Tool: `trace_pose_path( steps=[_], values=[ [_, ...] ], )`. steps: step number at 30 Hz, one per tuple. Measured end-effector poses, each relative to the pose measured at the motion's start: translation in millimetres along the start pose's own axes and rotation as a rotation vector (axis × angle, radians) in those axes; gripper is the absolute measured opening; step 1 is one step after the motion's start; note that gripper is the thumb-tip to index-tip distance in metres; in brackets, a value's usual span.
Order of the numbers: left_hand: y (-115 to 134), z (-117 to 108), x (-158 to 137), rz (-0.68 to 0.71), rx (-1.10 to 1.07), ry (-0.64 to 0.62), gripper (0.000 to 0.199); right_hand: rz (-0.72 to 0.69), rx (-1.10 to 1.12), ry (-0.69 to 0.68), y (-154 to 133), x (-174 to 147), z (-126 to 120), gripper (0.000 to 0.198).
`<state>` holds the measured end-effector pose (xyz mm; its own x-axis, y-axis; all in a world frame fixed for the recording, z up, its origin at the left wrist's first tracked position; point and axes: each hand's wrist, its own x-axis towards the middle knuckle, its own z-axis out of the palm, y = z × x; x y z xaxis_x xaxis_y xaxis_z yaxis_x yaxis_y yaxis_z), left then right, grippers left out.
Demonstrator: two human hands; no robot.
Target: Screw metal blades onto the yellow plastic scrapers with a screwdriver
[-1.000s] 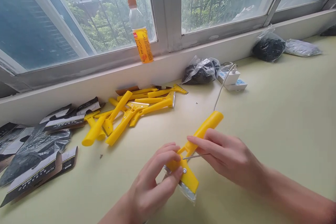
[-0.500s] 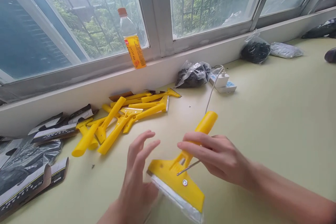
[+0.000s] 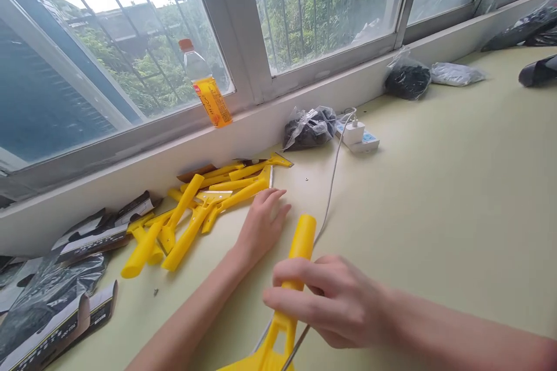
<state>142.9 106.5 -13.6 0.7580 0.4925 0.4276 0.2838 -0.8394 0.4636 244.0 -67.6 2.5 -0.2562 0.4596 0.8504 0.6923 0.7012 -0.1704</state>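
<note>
My right hand (image 3: 333, 301) is closed around the handle of a yellow scraper (image 3: 303, 237), whose head runs off the bottom edge. A thin metal shaft (image 3: 298, 343) sticks out below the same hand; its other end is hidden in the palm. Stretched forward over the table, my left hand (image 3: 264, 217) holds nothing, with its fingers extended and partly apart. It is close to the right end of a pile of yellow scrapers (image 3: 191, 243). A small metal nut or screw (image 3: 307, 178) lies beyond its fingertips.
Black-and-white packaging (image 3: 47, 330) lies at left, near a small screw (image 3: 155, 291). An orange drink bottle (image 3: 211, 98) stands on the sill. A bagged black item (image 3: 310, 129) sits beside a power strip (image 3: 369, 142) with a charger and grey cable (image 3: 335, 171).
My left hand has moved away from the scraper's head, forward over the table. My right hand has lowered the scraper toward me, so its blade has left the view. The camera view has shifted slightly.
</note>
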Motion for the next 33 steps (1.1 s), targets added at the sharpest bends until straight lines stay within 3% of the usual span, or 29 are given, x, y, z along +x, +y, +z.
trace_pose_path(
  steps=[3,7,12,22,28,32,33],
  values=[
    [-4,28,45,0.085,0.05,0.013,0.035,0.035,-0.017,0.019,3,1,-4,0.034],
    [2,54,76,0.043,0.179,0.028,0.026,0.043,-0.04,0.08,6,4,-1,0.035],
    [3,59,77,-0.028,0.161,0.035,0.021,0.08,0.021,0.054,7,3,6,0.032],
    [7,53,76,0.001,0.07,0.008,0.016,0.093,0.086,0.004,-1,2,11,0.031],
    [32,30,46,0.01,-0.054,0.011,0.024,0.163,0.137,0.048,13,-5,5,0.034],
    [30,-4,-19,-0.088,-0.182,0.016,0.02,0.174,0.112,0.03,23,-11,-5,0.035],
    [26,-15,-40,-0.222,-0.318,0.053,0.02,0.177,0.1,0.02,24,-12,-7,0.036]
  ],
)
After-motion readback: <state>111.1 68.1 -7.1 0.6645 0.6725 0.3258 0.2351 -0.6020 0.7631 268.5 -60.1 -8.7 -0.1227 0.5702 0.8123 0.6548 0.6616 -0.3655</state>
